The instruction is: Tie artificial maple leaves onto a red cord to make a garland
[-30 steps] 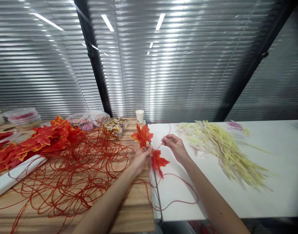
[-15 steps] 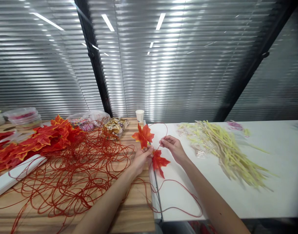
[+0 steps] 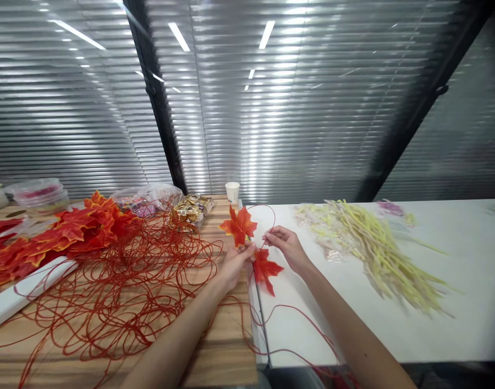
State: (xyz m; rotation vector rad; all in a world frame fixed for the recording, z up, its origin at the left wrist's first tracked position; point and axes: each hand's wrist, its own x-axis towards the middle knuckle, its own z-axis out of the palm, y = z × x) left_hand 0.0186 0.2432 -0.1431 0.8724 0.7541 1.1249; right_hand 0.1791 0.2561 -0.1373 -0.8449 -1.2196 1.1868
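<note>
My left hand (image 3: 237, 263) is closed in a pinch at the base of two artificial maple leaves. One orange-red maple leaf (image 3: 239, 224) stands up above its fingertips; a redder maple leaf (image 3: 266, 270) hangs to the right, below them. With thumb and forefinger, my right hand (image 3: 286, 246) pinches a thin red cord (image 3: 273, 216), which loops up and back toward the upper leaf. The fingers of my left hand hide where cord and leaves meet. More cord trails below, across the seam between the two tables.
A big tangle of red cord (image 3: 150, 281) covers the wooden table, with a maple leaf pile (image 3: 97, 221) and a white bar (image 3: 32, 292) to its left. Gold-wrapped packets (image 3: 192, 210) and a paper cup (image 3: 232, 192) stand behind. Yellowish strands (image 3: 385, 259) lie on the white table.
My right hand has moved slightly left, closer to my left hand, and the loop above has narrowed. The trailing cord on the white table has shifted toward the near edge.
</note>
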